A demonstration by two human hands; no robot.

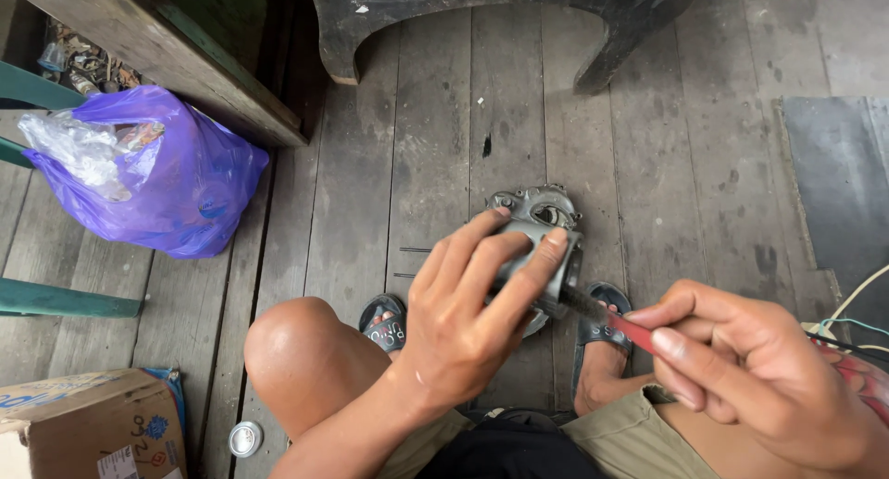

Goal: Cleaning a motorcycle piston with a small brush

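Nearest the lens, the right hand (741,368) pinches a red-handled blade (611,320) between thumb and fingers, its tip touching the grey metal engine part (542,243). Left hand (472,303) wraps that part with curled fingers, holding it above the plank floor (426,136), between both sandals.
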